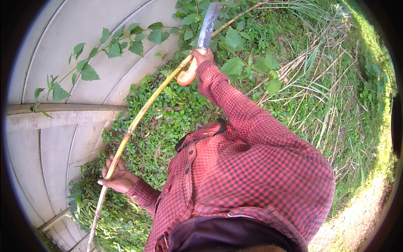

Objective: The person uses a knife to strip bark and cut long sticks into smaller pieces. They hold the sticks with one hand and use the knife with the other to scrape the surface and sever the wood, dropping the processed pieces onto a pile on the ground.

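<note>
A long, slightly bent cane stalk (128, 133), yellow with brownish joints, slants from the lower left up to the top. My left hand (119, 176) holds its lower part, the stalk lying between thumb and fingers. My right hand (203, 56) is closed round the pale and orange handle (187, 75) of a machete. The worn grey machete blade (208, 27) points upward, away from me. The stalk passes right at my right hand; whether those fingers also grip it I cannot tell. Beyond the blade, a thinner length of stalk (235, 19) runs up to long green leaves.
A pale panelled wall (84, 38) with a horizontal ledge (63, 117) stands on the left, close to the stalk. A leafy vine (113, 48) hangs in front of it. Low green plants (153, 105) cover the ground, and dry cut stalks (312, 65) lie to the right.
</note>
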`<state>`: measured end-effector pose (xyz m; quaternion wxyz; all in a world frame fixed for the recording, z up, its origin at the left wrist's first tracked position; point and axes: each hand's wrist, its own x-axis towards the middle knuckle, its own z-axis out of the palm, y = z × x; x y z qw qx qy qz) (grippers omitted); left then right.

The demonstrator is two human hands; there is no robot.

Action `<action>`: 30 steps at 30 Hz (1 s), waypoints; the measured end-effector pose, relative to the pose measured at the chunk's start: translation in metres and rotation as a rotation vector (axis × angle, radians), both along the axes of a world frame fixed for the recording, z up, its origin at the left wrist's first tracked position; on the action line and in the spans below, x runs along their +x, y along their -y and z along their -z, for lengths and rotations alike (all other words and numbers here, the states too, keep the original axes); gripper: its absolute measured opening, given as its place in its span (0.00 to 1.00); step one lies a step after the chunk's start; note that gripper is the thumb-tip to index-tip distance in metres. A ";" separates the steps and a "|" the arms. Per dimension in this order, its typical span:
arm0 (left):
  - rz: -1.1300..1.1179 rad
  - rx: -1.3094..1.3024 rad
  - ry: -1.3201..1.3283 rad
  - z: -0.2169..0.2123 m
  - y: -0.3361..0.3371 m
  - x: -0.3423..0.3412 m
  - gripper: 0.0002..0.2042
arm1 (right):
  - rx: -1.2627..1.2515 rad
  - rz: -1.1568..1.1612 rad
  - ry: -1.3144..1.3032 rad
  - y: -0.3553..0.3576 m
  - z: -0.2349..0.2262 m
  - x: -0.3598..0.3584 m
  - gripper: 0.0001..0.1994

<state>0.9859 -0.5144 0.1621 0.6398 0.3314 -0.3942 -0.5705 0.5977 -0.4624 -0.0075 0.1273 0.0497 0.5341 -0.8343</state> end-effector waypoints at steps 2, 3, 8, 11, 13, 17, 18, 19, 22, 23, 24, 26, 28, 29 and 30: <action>0.292 0.488 0.691 -0.006 -0.036 0.000 0.21 | 0.056 0.002 -0.079 -0.001 0.011 0.004 0.18; 0.373 0.303 0.918 -0.010 -0.050 0.001 0.19 | 0.071 -0.073 0.022 0.001 0.016 0.007 0.18; 0.049 -0.830 1.801 0.021 -0.020 -0.010 0.22 | 0.157 -0.169 -0.008 0.001 0.041 0.026 0.19; 0.441 -0.465 2.017 0.088 0.005 -0.010 0.19 | 0.174 -0.133 0.003 -0.006 0.031 0.036 0.19; 0.335 -0.424 1.922 0.132 0.006 0.001 0.12 | 0.012 -0.159 -0.049 -0.017 0.010 0.036 0.19; 0.774 -0.263 1.471 0.190 0.024 -0.006 0.13 | -0.238 -0.216 -0.243 -0.052 -0.045 0.033 0.20; 0.947 -0.182 1.408 0.196 0.031 -0.017 0.15 | -0.246 -0.277 -0.326 -0.064 -0.056 0.030 0.19; 1.093 -0.157 1.318 0.196 0.037 -0.031 0.16 | -0.129 -0.224 -0.322 -0.073 -0.064 0.022 0.18; 1.567 0.088 1.002 0.181 0.058 -0.082 0.17 | -0.045 -0.184 -0.347 -0.097 -0.067 -0.009 0.17; 1.651 0.194 0.915 0.177 0.058 -0.102 0.17 | -0.029 -0.162 -0.305 -0.104 -0.061 -0.015 0.17; 1.737 0.323 0.746 0.174 0.056 -0.120 0.17 | 0.019 -0.113 -0.226 -0.111 -0.055 -0.021 0.17; 1.839 0.370 0.901 0.174 0.047 -0.157 0.20 | 0.095 -0.097 -0.251 -0.126 -0.042 -0.025 0.19; 1.729 0.170 1.007 0.182 0.027 -0.176 0.23 | 0.305 -0.071 -0.258 -0.155 -0.041 -0.030 0.19; 1.589 -0.095 1.058 0.188 0.019 -0.180 0.23 | 0.403 -0.081 -0.230 -0.174 -0.045 -0.034 0.18; 1.444 -0.323 1.090 0.195 0.008 -0.182 0.23 | 0.507 -0.094 -0.199 -0.197 -0.050 -0.038 0.18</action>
